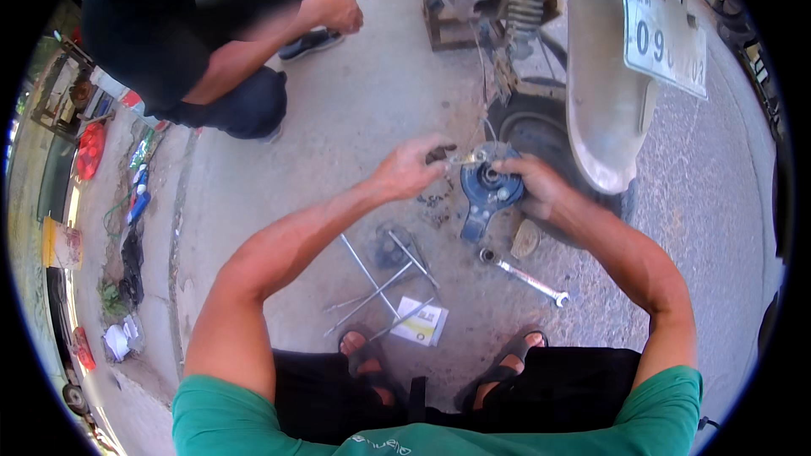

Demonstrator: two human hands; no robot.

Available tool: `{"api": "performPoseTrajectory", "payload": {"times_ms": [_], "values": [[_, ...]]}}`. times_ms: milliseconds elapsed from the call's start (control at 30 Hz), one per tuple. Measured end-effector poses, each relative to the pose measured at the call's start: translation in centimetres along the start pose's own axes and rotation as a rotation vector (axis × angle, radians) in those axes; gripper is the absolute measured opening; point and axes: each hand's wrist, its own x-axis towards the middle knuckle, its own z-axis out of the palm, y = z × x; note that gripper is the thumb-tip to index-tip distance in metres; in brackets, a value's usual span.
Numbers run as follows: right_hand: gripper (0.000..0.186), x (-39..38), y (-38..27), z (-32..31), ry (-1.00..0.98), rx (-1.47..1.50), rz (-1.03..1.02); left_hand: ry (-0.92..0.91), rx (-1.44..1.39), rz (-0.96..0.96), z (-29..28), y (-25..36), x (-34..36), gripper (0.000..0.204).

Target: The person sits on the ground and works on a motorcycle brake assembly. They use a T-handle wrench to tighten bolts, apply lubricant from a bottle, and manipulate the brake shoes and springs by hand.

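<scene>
A dark grey drum-brake plate (485,194) with a round hub hole sits low over the ground, tilted toward me. My right hand (541,187) grips its right edge, with the thumb lying near the hub hole. At the plate's upper left, my left hand (412,169) has its fingertips, blackened with grease, pinched at a small shiny metal piece (463,158). Whether that piece is a lever or a small tool I cannot tell. A thin cable (490,125) runs from the plate's top up toward the motorcycle.
The motorcycle's pale rear fender (596,93), shock absorber (524,8) and wheel (541,122) stand close on the right. A wrench (528,279), a cross-shaped tool (382,283) and a small box (419,322) lie before my feet. Someone in dark clothes (186,42) crouches at the upper left.
</scene>
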Motion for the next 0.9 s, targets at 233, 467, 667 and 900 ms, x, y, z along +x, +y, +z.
{"api": "performPoseTrajectory", "payload": {"times_ms": [233, 467, 667, 900], "values": [[0.024, -0.2, 0.0, 0.3, -0.035, -0.008, 0.005, -0.056, 0.085, -0.006, -0.6, 0.3, -0.4, 0.033], [0.027, 0.1, 0.2, 0.6, -0.044, -0.031, 0.01, -0.063, 0.107, -0.087, -1.0, 0.6, -0.8, 0.031], [0.017, 0.2, 0.3, 0.8, 0.004, -0.039, 0.034, -0.004, 0.149, -0.08, -2.2, 0.0, -2.3, 0.033], [0.02, 0.3, 0.5, 0.0, 0.005, -0.052, 0.038, -0.257, 0.272, -0.258, -3.8, -2.1, -7.1, 0.032]]}}
